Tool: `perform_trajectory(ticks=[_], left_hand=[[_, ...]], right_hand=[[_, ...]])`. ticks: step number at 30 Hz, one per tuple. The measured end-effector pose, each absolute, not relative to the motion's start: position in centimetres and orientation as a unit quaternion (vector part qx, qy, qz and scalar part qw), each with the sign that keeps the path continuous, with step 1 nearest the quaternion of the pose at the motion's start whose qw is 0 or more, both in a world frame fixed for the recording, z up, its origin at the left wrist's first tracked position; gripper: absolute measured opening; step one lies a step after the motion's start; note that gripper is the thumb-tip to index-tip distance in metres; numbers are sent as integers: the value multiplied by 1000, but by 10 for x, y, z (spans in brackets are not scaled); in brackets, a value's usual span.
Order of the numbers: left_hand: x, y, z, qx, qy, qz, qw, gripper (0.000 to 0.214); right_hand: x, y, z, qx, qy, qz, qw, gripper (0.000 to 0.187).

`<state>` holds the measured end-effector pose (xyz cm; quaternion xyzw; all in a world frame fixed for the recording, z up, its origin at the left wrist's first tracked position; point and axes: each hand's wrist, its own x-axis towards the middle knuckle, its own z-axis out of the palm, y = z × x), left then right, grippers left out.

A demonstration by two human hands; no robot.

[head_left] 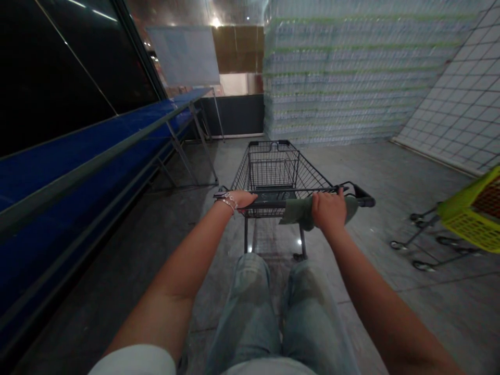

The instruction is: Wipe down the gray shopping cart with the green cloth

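Observation:
A black wire shopping cart [273, 169] stands straight ahead of me, its handle [353, 191] running crosswise at my waist. My left hand [238, 200], with silver bracelets [227, 201] at the wrist, rests curled over the handle's left part. My right hand [328, 211] grips the handle further right. A grey-green cloth [300, 213] hangs over the handle, partly under my right hand. The wire basket holds nothing that I can see. My jeans-clad legs [258, 312] show below the cart.
A long blue display counter [89, 151] with metal legs runs along the left. Shrink-wrapped stacks of bottled water [344, 73] rise ahead. At right stands a wheeled rack with a yellow-green basket [472, 216]. The floor is polished grey tile.

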<state>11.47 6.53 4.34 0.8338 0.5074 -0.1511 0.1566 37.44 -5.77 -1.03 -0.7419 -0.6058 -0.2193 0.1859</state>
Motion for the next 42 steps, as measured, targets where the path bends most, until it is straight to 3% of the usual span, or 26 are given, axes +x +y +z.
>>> perform_trajectory(ticks=[2,6,10,20,27,33,36,42], left_hand=[[116,69,43,836,487,-169,190,61],[107,80,35,891,420,-97,143,39],[91,94,32,893,430,-83,108,42],[73,108,37,840,521,-50,141,79],[76,107,38,853,487,-77,169,74],[59,118,41,844,494,-100,180,64],[39,129,42,835,525,-89,134,53],[3,129,45,773,625,10,-107,48]], right_hand=[[326,-46,-6,-718,-641,-197,189,49],[238,-25,0,-676,-688,-125,232,47],[201,-13,1,-667,-696,-94,249,49],[300,-46,-13,-650,-708,-174,212,42],[397,-75,-16,-694,-669,-190,186,41],[358,-92,-9,-721,-646,-185,167,48],[325,-102,-4,-724,-650,-166,164,50],[274,-117,16,-695,-704,-71,125,57]])
